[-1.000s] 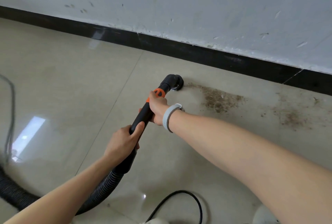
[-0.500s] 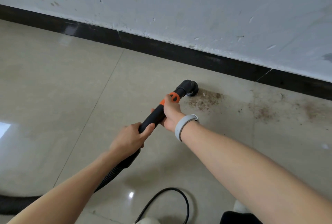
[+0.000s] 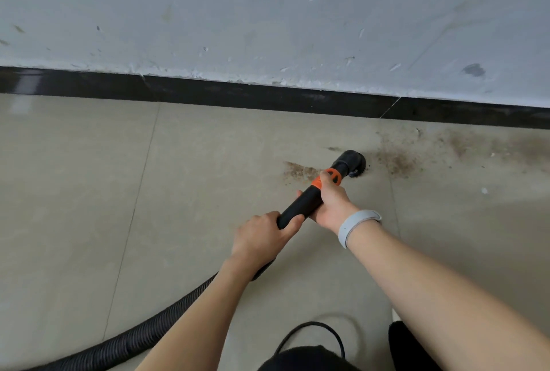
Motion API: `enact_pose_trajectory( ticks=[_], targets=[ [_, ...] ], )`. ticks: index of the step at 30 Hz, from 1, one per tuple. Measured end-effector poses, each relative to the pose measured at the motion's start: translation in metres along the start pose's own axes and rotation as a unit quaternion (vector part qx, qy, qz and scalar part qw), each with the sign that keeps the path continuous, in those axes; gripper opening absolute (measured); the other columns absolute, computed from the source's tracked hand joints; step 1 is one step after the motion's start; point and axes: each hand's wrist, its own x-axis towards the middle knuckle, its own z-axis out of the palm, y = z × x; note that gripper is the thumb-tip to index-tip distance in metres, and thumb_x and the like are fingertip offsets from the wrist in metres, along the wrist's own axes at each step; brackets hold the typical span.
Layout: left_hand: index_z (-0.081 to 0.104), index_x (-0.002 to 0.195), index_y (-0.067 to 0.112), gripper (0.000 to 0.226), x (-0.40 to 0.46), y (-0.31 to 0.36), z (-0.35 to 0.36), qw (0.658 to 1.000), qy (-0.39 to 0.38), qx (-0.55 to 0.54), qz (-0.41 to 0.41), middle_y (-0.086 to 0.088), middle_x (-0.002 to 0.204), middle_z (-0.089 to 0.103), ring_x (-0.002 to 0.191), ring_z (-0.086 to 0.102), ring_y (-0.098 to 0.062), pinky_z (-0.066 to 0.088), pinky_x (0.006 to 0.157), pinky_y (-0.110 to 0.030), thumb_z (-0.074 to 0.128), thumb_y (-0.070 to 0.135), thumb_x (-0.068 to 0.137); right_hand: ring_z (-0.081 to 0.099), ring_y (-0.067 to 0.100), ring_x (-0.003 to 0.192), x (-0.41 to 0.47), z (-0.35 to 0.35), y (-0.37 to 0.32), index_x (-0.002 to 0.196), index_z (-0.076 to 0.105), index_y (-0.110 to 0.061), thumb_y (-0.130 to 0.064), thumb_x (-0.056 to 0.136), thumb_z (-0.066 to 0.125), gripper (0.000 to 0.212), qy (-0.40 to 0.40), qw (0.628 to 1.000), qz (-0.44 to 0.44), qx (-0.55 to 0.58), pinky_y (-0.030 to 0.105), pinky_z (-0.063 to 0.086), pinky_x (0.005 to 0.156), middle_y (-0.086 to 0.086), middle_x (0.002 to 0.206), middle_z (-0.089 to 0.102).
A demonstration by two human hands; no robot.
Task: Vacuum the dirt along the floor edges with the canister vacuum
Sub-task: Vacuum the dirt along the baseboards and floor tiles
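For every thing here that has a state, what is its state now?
Left hand: grips the wand's rear.
Right hand: grips the wand near the orange ring.
Wand: tilted, held by both hands.
Brush: on the floor amid dirt.
Dirt: partly left on both sides.
Hose: lying on the floor.

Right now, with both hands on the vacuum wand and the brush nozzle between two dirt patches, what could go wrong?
1. The brush nozzle sits past the dirt patch on its left; this patch may be missed if the sweep goes on toward the larger dirt on the right.
2. The black cable loops near the person's feet and could trip them.
3. The ribbed hose trails left and may drag or pull the wand.
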Motion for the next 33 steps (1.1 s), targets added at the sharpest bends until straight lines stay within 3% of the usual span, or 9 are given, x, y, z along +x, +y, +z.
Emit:
enact_pose_trajectory(
  ticks=[4, 9, 12, 15, 25, 33],
  targets=[
    [0.053, 0.079, 0.018, 0.053, -0.004, -0.006, 0.000, 0.999, 0.024, -0.024, -0.010, -0.002, 0.077, 0.069, 0.076, 0.065, -0.023, 0.051, 0.073, -0.033, 0.034, 0.067, 0.087, 0.061, 0.030, 0.090, -0.002, 0.006, 0.004, 0.127, 0.040, -0.010, -0.034, 0.099, 0.048, 0.038, -0.004, 1.000, -0.020, -0.010, 0.041, 0.052, 0.078, 0.015, 0.114, 0.050],
    [0.057, 0.079, 0.017, 0.050, -0.024, -0.032, 0.000, 0.986, 0.097, -0.117, -0.065, -0.002, 0.071, 0.068, 0.070, 0.064, -0.022, 0.052, 0.071, -0.036, 0.039, 0.062, 0.088, 0.058, 0.027, 0.073, -0.004, 0.041, 0.025, 0.110, 0.042, -0.009, -0.034, 0.098, 0.048, 0.029, -0.067, 0.995, -0.006, -0.080, 0.038, 0.053, 0.069, 0.010, 0.090, 0.048],
    [0.058, 0.077, 0.016, 0.046, -0.032, -0.044, 0.003, 0.973, 0.130, -0.159, -0.103, -0.001, 0.065, 0.067, 0.067, 0.065, -0.022, 0.053, 0.070, -0.037, 0.043, 0.057, 0.089, 0.058, 0.025, 0.068, -0.003, 0.055, 0.039, 0.108, 0.041, -0.009, -0.034, 0.098, 0.047, 0.028, -0.103, 0.985, 0.004, -0.140, 0.037, 0.053, 0.064, 0.009, 0.086, 0.048],
    [0.057, 0.075, 0.017, 0.043, -0.029, -0.045, 0.008, 0.969, 0.142, -0.173, -0.104, 0.001, 0.060, 0.066, 0.062, 0.065, -0.020, 0.054, 0.069, -0.039, 0.044, 0.055, 0.090, 0.059, 0.025, 0.068, 0.003, 0.055, 0.040, 0.112, 0.040, -0.010, -0.035, 0.099, 0.046, 0.029, -0.125, 0.980, -0.002, -0.153, 0.038, 0.054, 0.070, 0.008, 0.087, 0.049],
    [0.056, 0.077, 0.015, 0.050, -0.001, 0.034, 0.046, 0.990, 0.091, -0.101, -0.039, 0.002, 0.061, 0.066, 0.061, 0.065, -0.018, 0.052, 0.067, -0.033, 0.040, 0.061, 0.089, 0.060, 0.026, 0.074, 0.024, -0.035, -0.015, 0.132, 0.038, -0.010, -0.036, 0.099, 0.046, 0.043, -0.093, 0.992, -0.032, -0.080, 0.038, 0.053, 0.071, 0.010, 0.095, 0.050],
    [0.054, 0.077, 0.016, 0.052, 0.006, 0.085, 0.075, 0.997, 0.060, -0.031, 0.019, -0.002, 0.071, 0.068, 0.069, 0.064, -0.022, 0.050, 0.067, -0.033, 0.037, 0.063, 0.088, 0.061, 0.024, 0.074, 0.028, -0.101, -0.043, 0.124, 0.038, -0.009, -0.035, 0.099, 0.045, 0.036, -0.055, 0.997, -0.055, -0.015, 0.038, 0.053, 0.071, 0.010, 0.095, 0.050]
  ],
)
